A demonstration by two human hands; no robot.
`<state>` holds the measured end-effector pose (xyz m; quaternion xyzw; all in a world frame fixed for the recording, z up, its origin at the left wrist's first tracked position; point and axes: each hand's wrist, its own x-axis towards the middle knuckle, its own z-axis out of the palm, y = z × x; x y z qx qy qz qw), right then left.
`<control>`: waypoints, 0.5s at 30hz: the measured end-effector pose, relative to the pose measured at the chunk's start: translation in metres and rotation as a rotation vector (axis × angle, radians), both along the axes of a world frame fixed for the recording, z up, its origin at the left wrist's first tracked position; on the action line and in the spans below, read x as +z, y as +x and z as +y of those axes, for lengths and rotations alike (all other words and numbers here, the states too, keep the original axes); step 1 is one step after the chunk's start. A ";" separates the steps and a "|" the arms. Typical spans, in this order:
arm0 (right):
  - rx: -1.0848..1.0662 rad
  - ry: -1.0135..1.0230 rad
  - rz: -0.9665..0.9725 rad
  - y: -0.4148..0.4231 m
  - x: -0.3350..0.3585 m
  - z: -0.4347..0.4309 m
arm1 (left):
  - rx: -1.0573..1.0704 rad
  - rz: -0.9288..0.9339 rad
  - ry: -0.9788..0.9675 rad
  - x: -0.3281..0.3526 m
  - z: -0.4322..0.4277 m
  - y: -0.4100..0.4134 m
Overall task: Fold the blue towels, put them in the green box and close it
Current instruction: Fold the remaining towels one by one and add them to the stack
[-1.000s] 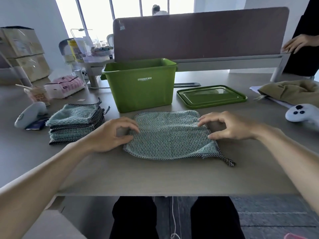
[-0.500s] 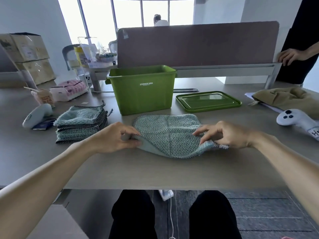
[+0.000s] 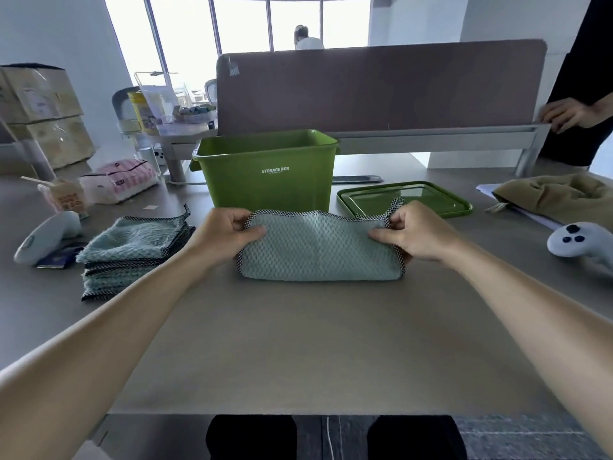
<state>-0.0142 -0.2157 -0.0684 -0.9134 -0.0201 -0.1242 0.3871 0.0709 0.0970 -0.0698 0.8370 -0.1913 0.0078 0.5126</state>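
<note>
Blue towel, pale teal waffle weave edged with a black-and-white checked hem, sits folded in half just in front of the green box, while my left hand and my right hand each pinch one of its upper corners.

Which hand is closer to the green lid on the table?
Right. The right hand pinches the towel just in front of the lid; the left hand holds its other end, before the box.
</note>
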 end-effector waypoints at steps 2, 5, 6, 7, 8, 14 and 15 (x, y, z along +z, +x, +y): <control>-0.063 -0.057 0.010 0.014 -0.004 -0.003 | 0.037 0.019 0.102 0.000 -0.004 0.014; -0.077 -0.170 0.071 0.028 -0.002 -0.006 | -0.002 0.058 0.274 0.004 -0.013 0.028; -0.075 -0.185 0.097 0.031 -0.001 -0.006 | -0.012 0.065 0.287 0.004 -0.015 0.034; -0.076 -0.172 0.118 0.034 -0.001 -0.006 | -0.019 0.064 0.295 0.004 -0.017 0.037; -0.086 -0.135 0.139 0.038 -0.004 -0.007 | -0.026 0.065 0.297 0.002 -0.019 0.040; -0.056 0.043 0.152 0.044 -0.015 -0.012 | -0.042 -0.033 0.369 -0.011 -0.019 0.050; -0.057 0.029 0.141 0.044 -0.017 -0.012 | -0.042 -0.035 0.374 -0.013 -0.017 0.053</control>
